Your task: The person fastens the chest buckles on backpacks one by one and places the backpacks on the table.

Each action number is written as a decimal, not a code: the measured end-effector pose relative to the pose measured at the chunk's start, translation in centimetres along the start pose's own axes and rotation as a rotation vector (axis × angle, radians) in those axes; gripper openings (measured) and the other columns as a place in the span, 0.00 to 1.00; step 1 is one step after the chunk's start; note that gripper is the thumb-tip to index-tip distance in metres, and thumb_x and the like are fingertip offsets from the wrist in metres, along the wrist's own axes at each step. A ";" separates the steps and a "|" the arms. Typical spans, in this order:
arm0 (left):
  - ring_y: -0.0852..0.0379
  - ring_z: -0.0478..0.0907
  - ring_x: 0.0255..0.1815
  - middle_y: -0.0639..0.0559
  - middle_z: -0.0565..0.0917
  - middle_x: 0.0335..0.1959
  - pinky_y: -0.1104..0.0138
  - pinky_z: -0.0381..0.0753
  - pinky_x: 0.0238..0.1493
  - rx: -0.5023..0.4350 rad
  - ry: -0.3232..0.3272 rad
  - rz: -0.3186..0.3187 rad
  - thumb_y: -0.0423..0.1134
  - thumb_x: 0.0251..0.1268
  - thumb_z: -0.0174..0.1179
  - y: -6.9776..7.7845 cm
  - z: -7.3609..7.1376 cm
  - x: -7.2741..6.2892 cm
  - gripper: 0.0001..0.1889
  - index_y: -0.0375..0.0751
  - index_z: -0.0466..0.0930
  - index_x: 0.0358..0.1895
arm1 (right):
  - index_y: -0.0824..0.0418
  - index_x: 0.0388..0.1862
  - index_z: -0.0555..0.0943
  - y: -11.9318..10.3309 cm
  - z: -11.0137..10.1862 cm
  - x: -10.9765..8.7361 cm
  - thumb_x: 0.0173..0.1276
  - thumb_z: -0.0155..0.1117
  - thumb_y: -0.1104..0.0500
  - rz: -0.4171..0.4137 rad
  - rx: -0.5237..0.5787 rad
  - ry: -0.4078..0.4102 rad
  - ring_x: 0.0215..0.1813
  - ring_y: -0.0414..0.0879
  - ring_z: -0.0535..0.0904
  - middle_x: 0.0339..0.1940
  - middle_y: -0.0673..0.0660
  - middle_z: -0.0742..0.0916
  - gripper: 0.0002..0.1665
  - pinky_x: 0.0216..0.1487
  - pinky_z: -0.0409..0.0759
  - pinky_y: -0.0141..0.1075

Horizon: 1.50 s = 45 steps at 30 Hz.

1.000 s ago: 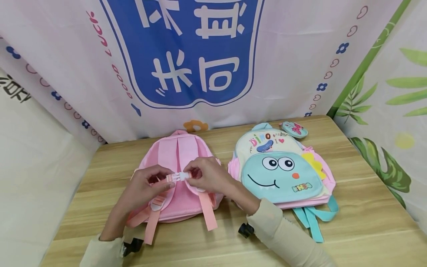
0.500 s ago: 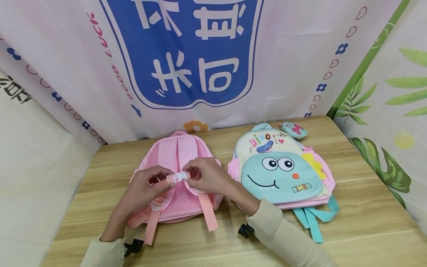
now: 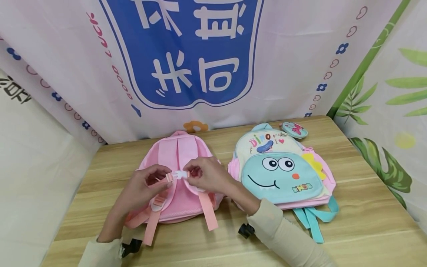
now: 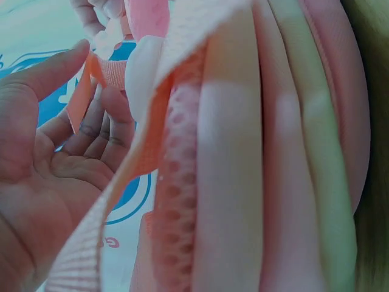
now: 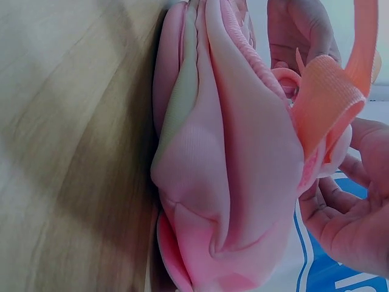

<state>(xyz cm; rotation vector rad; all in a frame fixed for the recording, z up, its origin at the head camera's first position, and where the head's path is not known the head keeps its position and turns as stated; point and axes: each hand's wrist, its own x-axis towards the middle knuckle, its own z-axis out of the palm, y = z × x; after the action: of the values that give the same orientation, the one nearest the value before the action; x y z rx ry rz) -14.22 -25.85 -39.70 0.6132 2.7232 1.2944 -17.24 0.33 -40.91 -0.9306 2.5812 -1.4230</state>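
Note:
A pink backpack (image 3: 166, 155) lies on the table with its straps facing up. Over its middle, a white plastic side-release buckle (image 3: 181, 175) on a chest strap is held between two hands. My left hand (image 3: 141, 187) pinches the left end of the buckle at the peach webbing (image 4: 113, 74), thumb and forefinger at either side. The right half is pinched by my right hand (image 3: 208, 174). The two halves meet end to end. In the right wrist view, the backpack's side (image 5: 255, 152) and a peach strap (image 5: 331, 91) partly cover the hands.
To the right lies a teal dinosaur backpack (image 3: 267, 181), with teal straps (image 3: 315, 218) trailing toward the front and a small round pouch (image 3: 294, 129) at its top. Loose peach strap ends (image 3: 208, 211) hang toward the table (image 3: 213, 248). A printed curtain (image 3: 283, 74) stands behind.
The two buckle halves sit slightly closer together than a second ago. Both hands stay almost in place, with the left fingers shifting a little. Both backpacks rest where they were.

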 end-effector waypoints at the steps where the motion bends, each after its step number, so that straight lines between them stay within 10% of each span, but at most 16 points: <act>1: 0.60 0.82 0.34 0.48 0.89 0.43 0.69 0.85 0.35 -0.003 -0.001 0.011 0.33 0.71 0.72 0.0 0.0 0.0 0.12 0.42 0.86 0.55 | 0.59 0.50 0.91 0.0 0.0 0.0 0.68 0.78 0.62 -0.004 -0.001 0.001 0.41 0.40 0.85 0.39 0.51 0.91 0.13 0.44 0.85 0.26; 45: 0.62 0.83 0.34 0.52 0.92 0.41 0.70 0.86 0.38 0.034 0.100 0.083 0.31 0.69 0.73 -0.3 0.5 0.3 0.09 0.45 0.91 0.48 | 0.59 0.52 0.92 0.1 0.6 -0.2 0.67 0.78 0.63 -0.063 -0.006 0.076 0.38 0.39 0.85 0.40 0.53 0.92 0.14 0.40 0.83 0.24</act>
<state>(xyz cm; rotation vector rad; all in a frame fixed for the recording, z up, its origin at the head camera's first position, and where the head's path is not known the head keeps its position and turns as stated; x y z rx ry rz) -14.48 -25.48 -40.20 0.6901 2.8335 1.3344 -16.93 -0.01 -41.36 -0.9854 2.6337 -1.4959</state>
